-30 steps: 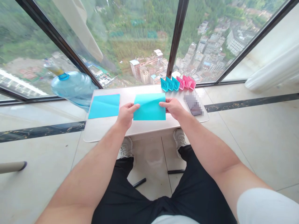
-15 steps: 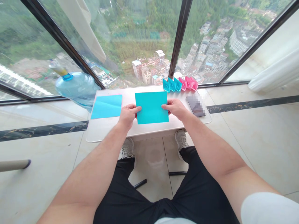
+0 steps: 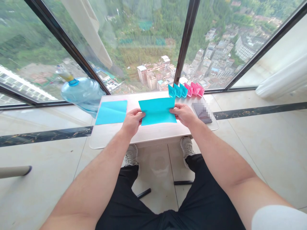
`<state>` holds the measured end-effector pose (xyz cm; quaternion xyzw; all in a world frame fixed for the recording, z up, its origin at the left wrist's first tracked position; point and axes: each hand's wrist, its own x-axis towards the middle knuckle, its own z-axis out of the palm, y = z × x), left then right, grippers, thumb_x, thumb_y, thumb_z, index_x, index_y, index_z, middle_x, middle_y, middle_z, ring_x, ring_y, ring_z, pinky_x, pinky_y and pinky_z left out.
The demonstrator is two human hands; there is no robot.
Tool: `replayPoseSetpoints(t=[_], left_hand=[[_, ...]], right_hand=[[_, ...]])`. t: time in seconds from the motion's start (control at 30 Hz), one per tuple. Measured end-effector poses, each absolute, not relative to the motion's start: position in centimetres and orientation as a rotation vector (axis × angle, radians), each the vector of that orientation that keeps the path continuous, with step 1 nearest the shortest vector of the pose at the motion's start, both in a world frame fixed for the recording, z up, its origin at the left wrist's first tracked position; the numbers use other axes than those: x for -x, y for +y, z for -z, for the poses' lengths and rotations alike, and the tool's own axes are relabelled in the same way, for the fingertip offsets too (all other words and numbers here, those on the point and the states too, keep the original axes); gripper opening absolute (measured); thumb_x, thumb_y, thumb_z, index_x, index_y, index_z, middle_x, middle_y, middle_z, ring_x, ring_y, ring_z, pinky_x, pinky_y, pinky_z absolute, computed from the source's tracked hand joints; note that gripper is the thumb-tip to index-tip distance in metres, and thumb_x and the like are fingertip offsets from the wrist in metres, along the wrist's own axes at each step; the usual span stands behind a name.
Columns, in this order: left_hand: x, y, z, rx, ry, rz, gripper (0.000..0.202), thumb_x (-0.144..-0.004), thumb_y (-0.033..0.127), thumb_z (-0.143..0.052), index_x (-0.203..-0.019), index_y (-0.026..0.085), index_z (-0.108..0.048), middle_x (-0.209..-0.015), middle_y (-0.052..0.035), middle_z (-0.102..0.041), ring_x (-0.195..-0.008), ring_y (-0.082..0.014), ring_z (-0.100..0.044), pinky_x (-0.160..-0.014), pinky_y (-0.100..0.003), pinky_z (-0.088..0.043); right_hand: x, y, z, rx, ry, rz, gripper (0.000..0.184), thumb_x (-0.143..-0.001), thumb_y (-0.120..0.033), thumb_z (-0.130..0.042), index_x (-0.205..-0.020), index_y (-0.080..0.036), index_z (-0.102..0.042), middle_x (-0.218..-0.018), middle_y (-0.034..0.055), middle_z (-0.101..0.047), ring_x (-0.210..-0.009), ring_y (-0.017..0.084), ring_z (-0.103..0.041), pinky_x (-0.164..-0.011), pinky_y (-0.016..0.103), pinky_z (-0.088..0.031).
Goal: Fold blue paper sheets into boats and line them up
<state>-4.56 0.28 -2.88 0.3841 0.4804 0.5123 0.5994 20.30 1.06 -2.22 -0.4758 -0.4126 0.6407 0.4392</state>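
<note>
A turquoise sheet of paper [image 3: 157, 111] is held up above a small white table [image 3: 112, 134], slightly bowed across its width. My left hand [image 3: 133, 120] pinches its left edge, thumb on the face toward me and fingers behind. At the opposite edge my right hand [image 3: 184, 114] grips it the same way. To the left lies a stack of light blue paper [image 3: 111, 112] with a thin pink edge showing. Several folded paper pieces stand in a row at the table's back right, turquoise ones [image 3: 177, 91] beside pink ones [image 3: 194, 89].
A phone [image 3: 202, 112], partly blurred out, lies at the table's right end. A large blue water bottle [image 3: 82, 92] stands past the left back corner. Tall windows with dark frames [image 3: 187, 41] rise behind the table. My shoes [image 3: 187, 148] are under its front edge.
Both hands still hold the turquoise sheet, which has tilted and bowed, so it looks shorter from top to bottom. The whole view has shifted slightly.
</note>
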Motion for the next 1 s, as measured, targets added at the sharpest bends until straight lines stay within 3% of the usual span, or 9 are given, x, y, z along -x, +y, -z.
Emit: replayPoseSetpoints(t=[0.23,0.4,0.53,0.63,0.73,1.0], left_hand=[[5.0,0.1,2.2,-0.779,1.095,-1.213,0.019,-0.059,0.016,-0.062,-0.078,0.016,-0.068,-0.070,-0.0011,-0.060,-0.059,-0.0126,-0.057,-0.054,-0.026,-0.047],[5.2,0.2,2.2,-0.716,0.946,-1.220,0.030,-0.054,0.011,-0.073,-0.084,0.017,-0.070,-0.069,0.0001,-0.065,-0.062,-0.0111,-0.061,-0.061,-0.023,-0.051],[5.0,0.1,2.3,-0.718,1.007,-1.192,0.031,-0.057,0.024,-0.085,-0.079,0.019,-0.065,-0.074,-0.0001,-0.067,-0.068,-0.0130,-0.064,-0.058,-0.022,-0.049],[4.6,0.1,2.7,-0.726,1.073,-1.255,0.038,-0.054,0.032,-0.090,-0.077,0.020,-0.062,-0.076,0.0025,-0.063,-0.074,-0.0137,-0.063,-0.065,-0.026,-0.054],[4.2,0.1,3.0,-0.794,1.100,-1.293,0.042,-0.055,0.042,-0.091,-0.076,0.019,-0.063,-0.075,0.0026,-0.060,-0.074,-0.0132,-0.060,-0.071,-0.030,-0.056],[3.1,-0.3,2.9,-0.858,1.274,-1.389,0.043,-0.053,0.045,-0.088,-0.065,0.018,-0.058,-0.063,0.0035,-0.054,-0.063,-0.0120,-0.054,-0.057,-0.025,-0.048]], right_hand=[[-20.3,0.7,1.5,1.042,-0.946,-1.644,0.024,-0.069,-0.017,-0.068,-0.092,-0.015,-0.075,-0.082,0.0064,-0.074,-0.072,0.018,-0.070,-0.065,0.031,-0.058],[-20.2,0.5,1.4,0.984,-1.080,-1.650,0.042,-0.062,-0.022,-0.084,-0.102,-0.021,-0.073,-0.091,0.0035,-0.075,-0.084,0.020,-0.071,-0.072,0.033,-0.060],[-19.5,0.5,1.8,1.107,-1.192,-1.458,0.037,-0.063,-0.041,-0.087,-0.091,-0.021,-0.075,-0.090,0.0034,-0.074,-0.089,0.020,-0.068,-0.071,0.031,-0.059],[-19.0,0.5,2.0,1.177,-1.162,-1.359,0.040,-0.063,-0.048,-0.085,-0.090,-0.020,-0.076,-0.091,0.0038,-0.074,-0.085,0.019,-0.066,-0.070,0.032,-0.059],[-18.7,0.4,1.9,1.216,-1.172,-1.332,0.041,-0.062,-0.048,-0.083,-0.090,-0.019,-0.076,-0.089,0.0045,-0.075,-0.081,0.018,-0.065,-0.069,0.032,-0.058],[-18.3,0.1,2.0,1.245,-1.191,-1.366,0.036,-0.061,-0.041,-0.081,-0.086,-0.017,-0.074,-0.087,0.0051,-0.073,-0.079,0.018,-0.063,-0.068,0.032,-0.057]])
